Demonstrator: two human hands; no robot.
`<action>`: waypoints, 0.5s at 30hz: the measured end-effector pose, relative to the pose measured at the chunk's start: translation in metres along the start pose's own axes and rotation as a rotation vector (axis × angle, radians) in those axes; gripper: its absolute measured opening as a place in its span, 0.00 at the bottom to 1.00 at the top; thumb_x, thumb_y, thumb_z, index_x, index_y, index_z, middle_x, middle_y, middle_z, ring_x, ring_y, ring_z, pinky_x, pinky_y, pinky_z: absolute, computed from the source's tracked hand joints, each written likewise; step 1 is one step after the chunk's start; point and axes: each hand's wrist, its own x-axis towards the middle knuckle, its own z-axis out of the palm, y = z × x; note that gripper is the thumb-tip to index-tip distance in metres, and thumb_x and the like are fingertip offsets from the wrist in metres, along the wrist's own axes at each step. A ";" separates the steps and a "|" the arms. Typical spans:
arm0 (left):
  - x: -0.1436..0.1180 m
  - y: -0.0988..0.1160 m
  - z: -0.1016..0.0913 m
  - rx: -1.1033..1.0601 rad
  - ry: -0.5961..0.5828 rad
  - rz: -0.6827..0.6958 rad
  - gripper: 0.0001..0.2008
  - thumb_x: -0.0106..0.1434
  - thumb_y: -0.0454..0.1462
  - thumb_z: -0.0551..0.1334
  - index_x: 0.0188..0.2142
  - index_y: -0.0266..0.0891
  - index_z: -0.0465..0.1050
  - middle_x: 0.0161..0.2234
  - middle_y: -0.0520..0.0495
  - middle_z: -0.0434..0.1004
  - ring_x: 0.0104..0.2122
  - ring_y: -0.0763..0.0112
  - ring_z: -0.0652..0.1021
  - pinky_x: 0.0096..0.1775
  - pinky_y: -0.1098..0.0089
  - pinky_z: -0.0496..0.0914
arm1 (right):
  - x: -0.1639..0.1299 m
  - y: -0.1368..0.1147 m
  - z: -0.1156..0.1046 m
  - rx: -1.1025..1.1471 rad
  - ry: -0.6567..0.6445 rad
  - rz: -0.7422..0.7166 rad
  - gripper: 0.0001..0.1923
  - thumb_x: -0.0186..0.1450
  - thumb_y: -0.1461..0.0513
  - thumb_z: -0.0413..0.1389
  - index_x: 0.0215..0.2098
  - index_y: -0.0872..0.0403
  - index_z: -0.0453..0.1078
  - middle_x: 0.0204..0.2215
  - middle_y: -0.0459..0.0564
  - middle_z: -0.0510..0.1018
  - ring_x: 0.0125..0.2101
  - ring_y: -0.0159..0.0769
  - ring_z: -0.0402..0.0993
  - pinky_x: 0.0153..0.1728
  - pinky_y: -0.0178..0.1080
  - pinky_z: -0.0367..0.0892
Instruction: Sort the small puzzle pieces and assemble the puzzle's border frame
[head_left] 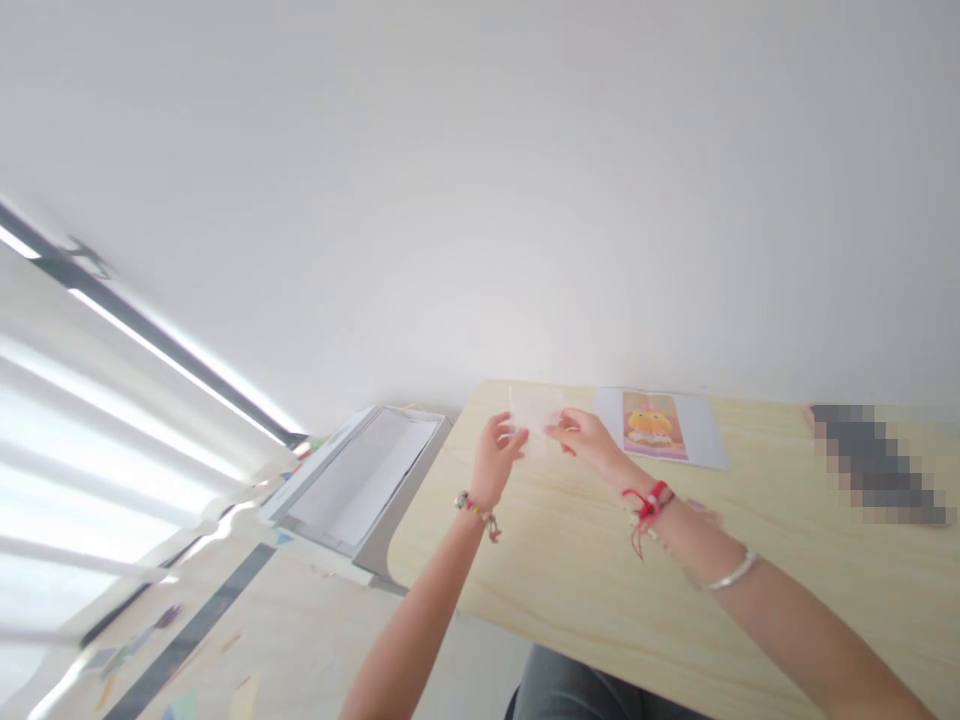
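Head view was tilted, so that most of the frame was filled by a plain white wall [480,180], with a bright window [90,400] along the left edge. A pale wooden desk [570,580] was seen in the lower right part. Above its far end, a thin, pale, nearly see-through sheet [534,410] was held up between both hands. The sheet was pinched at its left edge by the fingers of the left hand [496,452] and at its right edge by the fingers of the right hand [586,440]; both hands were closed on it, and the sheet was lifted clear of the desk. What the sheet was made of could not be told, as it was blurred and faint.

A beaded bracelet [478,513] was worn on the left wrist. A red cord [645,508] was tied round the right wrist, and a silver bangle [729,574] was worn further up that forearm.

Just beyond the right hand, flat on the desk, a card with a yellow cartoon picture [654,426] was laid. Further right, a pixelated dark patch [874,462] was seen on the desk. Beside the desk's left end, a grey tray with white paper [360,480] was placed. Coloured scraps [142,640] were scattered on the lower surface at the left.
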 end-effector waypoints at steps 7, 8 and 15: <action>0.090 -0.030 -0.021 0.235 0.073 -0.047 0.20 0.58 0.37 0.61 0.49 0.39 0.58 0.37 0.45 0.73 0.32 0.74 0.75 0.30 0.75 0.70 | 0.054 -0.023 0.028 -0.035 -0.037 0.048 0.18 0.64 0.56 0.51 0.49 0.56 0.63 0.47 0.52 0.68 0.42 0.39 0.68 0.41 0.46 0.67; 0.098 -0.034 -0.021 0.273 0.070 -0.053 0.19 0.59 0.37 0.61 0.49 0.39 0.58 0.37 0.45 0.73 0.33 0.74 0.75 0.31 0.75 0.70 | 0.055 -0.025 0.030 -0.034 -0.035 0.039 0.18 0.63 0.56 0.52 0.49 0.56 0.64 0.47 0.52 0.68 0.43 0.40 0.68 0.41 0.46 0.67; 0.130 -0.051 -0.014 0.501 0.034 -0.051 0.16 0.63 0.40 0.57 0.48 0.36 0.64 0.46 0.43 0.68 0.42 0.65 0.72 0.42 0.60 0.70 | 0.062 -0.039 0.038 -0.052 -0.025 -0.034 0.18 0.63 0.56 0.52 0.49 0.57 0.64 0.46 0.51 0.69 0.42 0.40 0.68 0.41 0.46 0.67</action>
